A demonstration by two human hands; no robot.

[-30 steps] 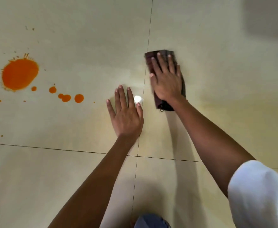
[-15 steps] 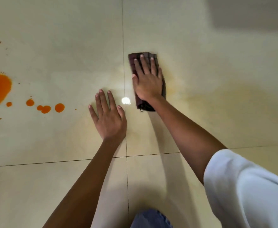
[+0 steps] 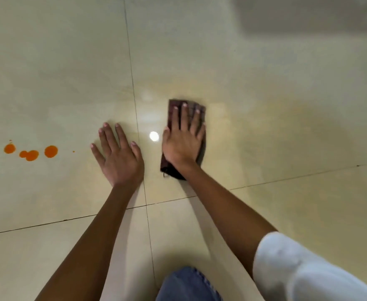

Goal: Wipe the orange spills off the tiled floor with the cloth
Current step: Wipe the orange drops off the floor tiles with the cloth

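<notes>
The dark brown folded cloth (image 3: 167, 165) lies flat on the shiny cream tiled floor (image 3: 265, 83). We see the right hand (image 3: 183, 144) lying on top of it. Its fingers (image 3: 176, 120) are straight and a little apart. They press down and do not curl round the cloth. We think the hand lies flat so the whole cloth rubs the floor. Right of the cloth the floor looks a bit yellow and smeary, so we guess that part is already wiped.

Just left of the cloth is a small bright spot of light (image 3: 154, 136) and a thin dark tile line (image 3: 132, 83). Past that line the left hand (image 3: 119, 157) rests flat on the bare floor, fingers spread, holding nothing. We think it props the person up.

Far left of the cloth sit round orange spots (image 3: 50, 151) in a row, not yet cleaned. More orange is cut off at the picture's edge, so we cannot tell how big it is.

The right hand hides the cloth's middle. Below the cloth, a white sleeve (image 3: 297, 268) and some blue jeans (image 3: 187, 285) are blurry and cut off.
</notes>
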